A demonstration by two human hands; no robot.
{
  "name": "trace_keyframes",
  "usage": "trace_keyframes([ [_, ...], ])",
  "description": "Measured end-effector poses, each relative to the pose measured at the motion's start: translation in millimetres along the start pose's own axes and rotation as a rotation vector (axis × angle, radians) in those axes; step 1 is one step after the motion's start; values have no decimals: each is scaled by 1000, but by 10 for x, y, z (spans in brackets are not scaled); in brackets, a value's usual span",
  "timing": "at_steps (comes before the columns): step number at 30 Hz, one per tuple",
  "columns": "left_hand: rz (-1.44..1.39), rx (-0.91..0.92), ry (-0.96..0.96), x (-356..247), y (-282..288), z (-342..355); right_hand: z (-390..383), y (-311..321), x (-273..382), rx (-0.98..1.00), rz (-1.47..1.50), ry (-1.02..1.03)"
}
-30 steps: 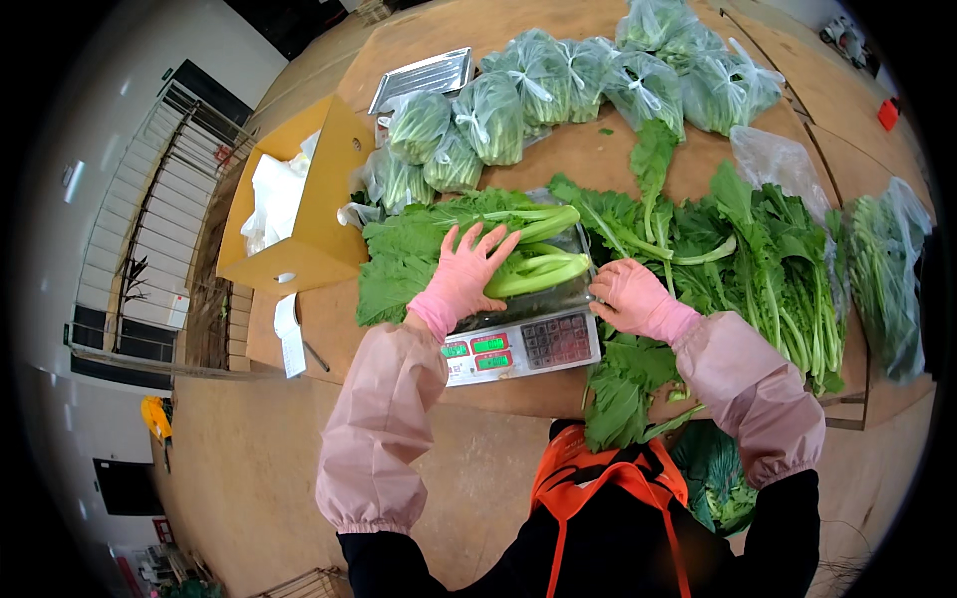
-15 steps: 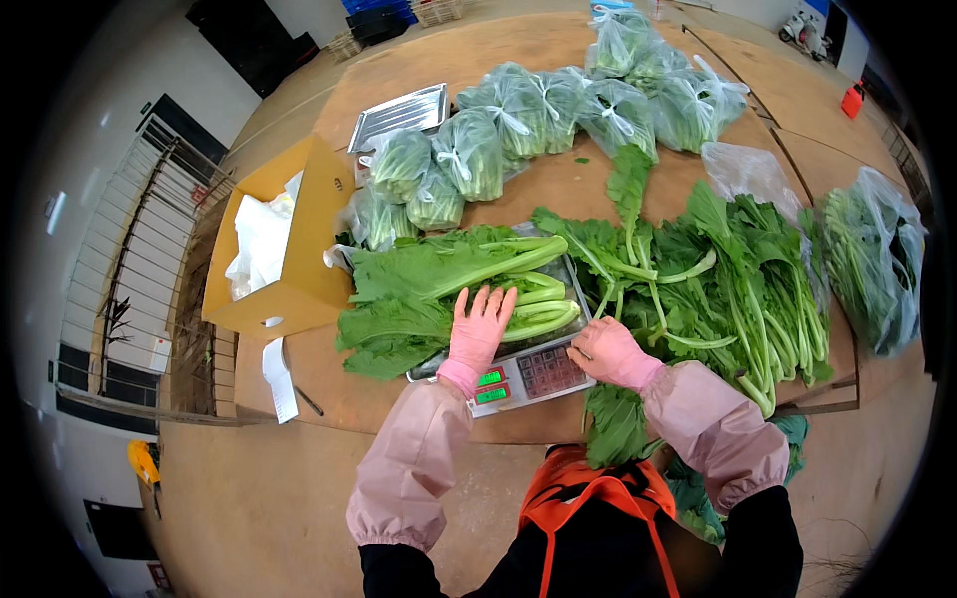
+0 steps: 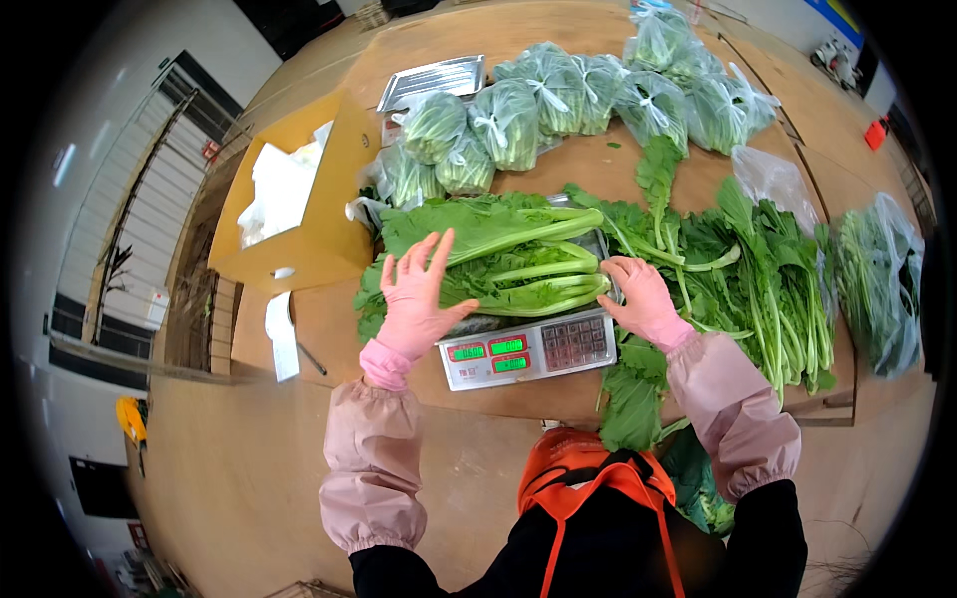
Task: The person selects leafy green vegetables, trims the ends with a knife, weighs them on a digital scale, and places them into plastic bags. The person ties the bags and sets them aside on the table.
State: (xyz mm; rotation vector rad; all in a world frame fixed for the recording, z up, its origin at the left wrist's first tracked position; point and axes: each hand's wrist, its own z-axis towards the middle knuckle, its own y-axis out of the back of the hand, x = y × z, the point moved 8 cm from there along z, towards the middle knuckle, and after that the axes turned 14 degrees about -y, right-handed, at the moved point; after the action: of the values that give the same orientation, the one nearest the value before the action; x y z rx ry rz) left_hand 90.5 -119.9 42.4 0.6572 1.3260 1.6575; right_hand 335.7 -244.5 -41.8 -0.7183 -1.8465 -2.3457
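Observation:
A bunch of leafy green vegetables point(image 3: 528, 264) with thick pale stalks lies across a silver digital scale point(image 3: 469, 374), leaves to the left and stalk ends to the right. My left hand point(image 3: 414, 299), in a pink glove, hovers over the near side of the leaves with its fingers spread, holding nothing. At the cut stalk ends is my right hand point(image 3: 643, 299), also gloved, its thumb and fingers apart and close against the ends; whether it touches them is hard to tell. The scale's green displays are lit, and its keypad point(image 3: 578, 342) is uncovered.
Loose greens point(image 3: 773, 289) are heaped right of the scale. Tied clear bags of greens point(image 3: 508, 125) line the far side, beside a metal tray point(image 3: 434, 80). A cardboard box point(image 3: 334, 219) holding white bags stands left, near a paper slip point(image 3: 282, 334) and a pen point(image 3: 312, 359).
My left hand has lifted off the stalks and moved left, fingers spreading. My right hand has gone from the keypad to the stalk ends. The view has shifted slightly.

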Motion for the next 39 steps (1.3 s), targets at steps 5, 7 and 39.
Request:
trace_keyframes([
  [5, -9, 31, 115, -50, -71, -402, 36, -227, -101, 155, -69, -58],
  [7, 13, 46, 107, -142, -155, -459, 25, -354, -105, 198, -42, -67],
  [39, 139, 99, -455, -1268, -1011, 507, -2571, 1085, -2608, -406, -169, -868],
])
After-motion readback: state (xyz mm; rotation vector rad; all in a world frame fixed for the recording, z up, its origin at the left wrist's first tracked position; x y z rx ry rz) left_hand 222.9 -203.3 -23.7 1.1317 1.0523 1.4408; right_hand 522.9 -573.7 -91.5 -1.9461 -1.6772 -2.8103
